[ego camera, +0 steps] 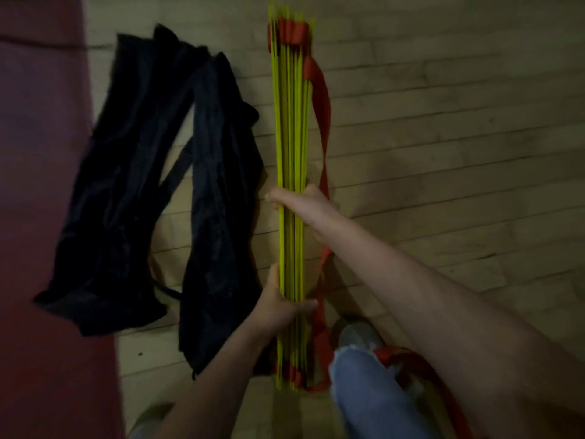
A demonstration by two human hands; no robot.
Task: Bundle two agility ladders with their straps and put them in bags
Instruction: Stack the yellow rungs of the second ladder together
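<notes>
The job is only partly done. One ladder is folded up, so its thin yellow plastic rungs sit together in one long stack. The stack is not tied yet. Its long red cloth strap hangs loose down the right side of the rungs and is not wrapped round them. More red strap shows by the person's knee in blue jeans. The picture is dark and blurry there, so I cannot tell if that is the second ladder.

Nothing seems to be in a bag yet. One black cloth bag lies flat on the pale wooden floor, partly on the dark red mat at the floor's left edge. A second black cloth bag lies just beside it, between the first bag and the rungs. Both look flat and empty. So the tying and the bagging are left to do.

The left hand grips the near part of the stack, with its thumb lying across the rungs. The right hand grips the stack farther up, near the middle, with its fingers wrapped round. Both hands are closed tight on the rungs. The stack points toward the far edge of the floor. I cannot tell if it touches the floor.
</notes>
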